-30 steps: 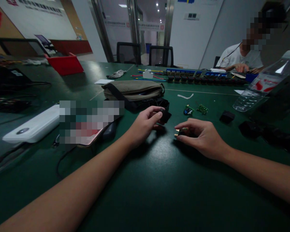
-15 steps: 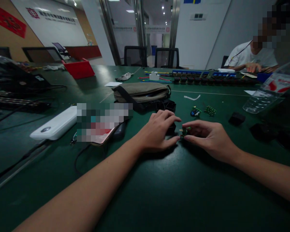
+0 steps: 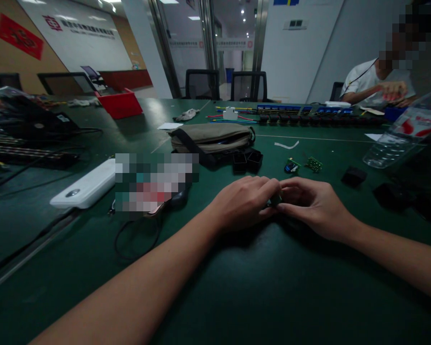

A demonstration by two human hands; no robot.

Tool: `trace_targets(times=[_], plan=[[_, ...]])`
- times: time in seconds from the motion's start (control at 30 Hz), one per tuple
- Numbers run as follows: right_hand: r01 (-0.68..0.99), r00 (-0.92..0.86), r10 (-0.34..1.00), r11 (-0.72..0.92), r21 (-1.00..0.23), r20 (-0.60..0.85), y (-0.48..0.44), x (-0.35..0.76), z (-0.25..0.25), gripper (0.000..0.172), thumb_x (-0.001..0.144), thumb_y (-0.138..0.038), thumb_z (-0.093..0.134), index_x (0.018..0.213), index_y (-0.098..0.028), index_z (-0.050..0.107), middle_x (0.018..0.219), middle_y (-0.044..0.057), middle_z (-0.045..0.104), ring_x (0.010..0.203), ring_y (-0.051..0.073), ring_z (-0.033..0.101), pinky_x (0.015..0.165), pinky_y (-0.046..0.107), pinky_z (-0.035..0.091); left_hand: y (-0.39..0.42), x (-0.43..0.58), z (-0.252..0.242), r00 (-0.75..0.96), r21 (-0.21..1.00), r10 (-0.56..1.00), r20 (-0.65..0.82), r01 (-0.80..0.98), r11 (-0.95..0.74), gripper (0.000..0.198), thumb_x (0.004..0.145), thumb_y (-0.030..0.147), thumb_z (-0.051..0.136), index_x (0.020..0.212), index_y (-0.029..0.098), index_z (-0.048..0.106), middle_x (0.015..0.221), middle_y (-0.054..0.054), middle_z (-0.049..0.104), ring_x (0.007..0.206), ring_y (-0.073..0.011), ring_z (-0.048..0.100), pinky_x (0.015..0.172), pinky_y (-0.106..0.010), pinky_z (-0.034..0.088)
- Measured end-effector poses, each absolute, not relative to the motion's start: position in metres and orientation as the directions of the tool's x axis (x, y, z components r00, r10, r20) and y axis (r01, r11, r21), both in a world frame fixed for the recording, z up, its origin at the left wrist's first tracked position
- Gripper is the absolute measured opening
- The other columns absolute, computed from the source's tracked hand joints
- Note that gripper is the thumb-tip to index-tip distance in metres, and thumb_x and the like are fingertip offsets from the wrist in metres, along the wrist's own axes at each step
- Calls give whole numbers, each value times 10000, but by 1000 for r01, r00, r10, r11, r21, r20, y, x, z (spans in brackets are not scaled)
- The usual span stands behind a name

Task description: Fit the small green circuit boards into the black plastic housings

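Observation:
A small green circuit board [image 3: 276, 199] sits between the fingertips of both hands, low over the dark green table [image 3: 258, 297]. My right hand [image 3: 314, 206] pinches it from the right, thumb below and fingers above. From the left, my left hand [image 3: 246, 201] closes its fingers and thumb on the same board; part of the board is hidden by them. Just behind the hands stand two open black square housings [image 3: 240, 162]. Two more small boards lie farther back on the right, one with a blue part [image 3: 291, 166] and one plain green [image 3: 313, 164].
A grey-green bag [image 3: 211, 138] lies behind the housings. Left are a blurred-out phone, a white power bank [image 3: 88, 184] and cables. Right are black blocks [image 3: 354, 176] and a tilted plastic bottle [image 3: 402, 134]. A person in white sits across at the right.
My left hand has moved right and closed on the board beside my right hand, uncovering the black housings. The other person's hand has risen. The view has shifted slightly.

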State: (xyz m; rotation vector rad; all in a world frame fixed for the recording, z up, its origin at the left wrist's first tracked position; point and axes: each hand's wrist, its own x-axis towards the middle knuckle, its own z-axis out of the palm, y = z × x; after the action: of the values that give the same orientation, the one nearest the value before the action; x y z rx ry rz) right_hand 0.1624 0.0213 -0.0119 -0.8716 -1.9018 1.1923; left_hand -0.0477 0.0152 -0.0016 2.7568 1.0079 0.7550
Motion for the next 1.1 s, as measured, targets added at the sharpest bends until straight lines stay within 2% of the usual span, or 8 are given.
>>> trace_targets(times=[0.17, 0.27, 0.37, 0.73, 0.93, 1.1], plan=[[117, -514, 832, 308, -944, 208, 21, 161, -11, 338, 783, -178, 729, 1108, -176, 637, 998, 79, 763, 891, 208, 748, 771, 319, 626, 19, -48, -5, 719, 123, 558, 415, 563, -817, 319, 870, 230, 661, 1182, 197, 605, 1073, -107, 702, 926, -226, 668, 823, -340, 504], [95, -529, 825, 293, -952, 201, 21, 160, -10, 342, 781, -161, 721, 1110, -180, 632, 985, 68, 766, 884, 204, 750, 760, 303, 622, 19, -48, -5, 752, -1, 507, 423, 559, -829, 258, 888, 242, 635, 1136, 178, 609, 1037, -87, 711, 899, -203, 673, 804, -325, 516], [94, -529, 827, 282, -955, 192, 22, 161, -11, 361, 765, -139, 724, 1110, -181, 629, 970, 61, 767, 869, 201, 752, 757, 302, 621, 19, -47, -5, 760, -49, 484, 435, 557, -829, 214, 892, 258, 632, 1086, 168, 626, 997, -74, 719, 868, -193, 678, 766, -304, 520], [106, -519, 832, 292, -951, 198, 23, 161, -12, 343, 756, -125, 711, 1086, -179, 635, 900, 45, 759, 833, 188, 749, 727, 290, 616, 21, -47, -5, 750, -28, 479, 456, 550, -835, 190, 858, 213, 640, 1041, 160, 633, 954, -65, 732, 831, -183, 680, 748, -295, 525], [117, -501, 833, 334, -935, 235, 25, 164, -13, 313, 772, -196, 750, 1070, -179, 658, 923, 52, 763, 827, 183, 743, 733, 300, 614, 21, -50, -7, 707, 66, 500, 500, 545, -836, 214, 861, 202, 626, 1070, 154, 617, 970, -73, 735, 852, -171, 687, 761, -281, 538], [126, -483, 840, 346, -930, 247, 25, 164, -14, 337, 773, -259, 782, 1082, -186, 669, 966, 64, 768, 838, 188, 741, 712, 299, 608, 22, -51, -8, 710, 32, 479, 516, 543, -839, 215, 863, 215, 642, 1067, 154, 610, 973, -70, 736, 847, -169, 686, 760, -282, 537]])
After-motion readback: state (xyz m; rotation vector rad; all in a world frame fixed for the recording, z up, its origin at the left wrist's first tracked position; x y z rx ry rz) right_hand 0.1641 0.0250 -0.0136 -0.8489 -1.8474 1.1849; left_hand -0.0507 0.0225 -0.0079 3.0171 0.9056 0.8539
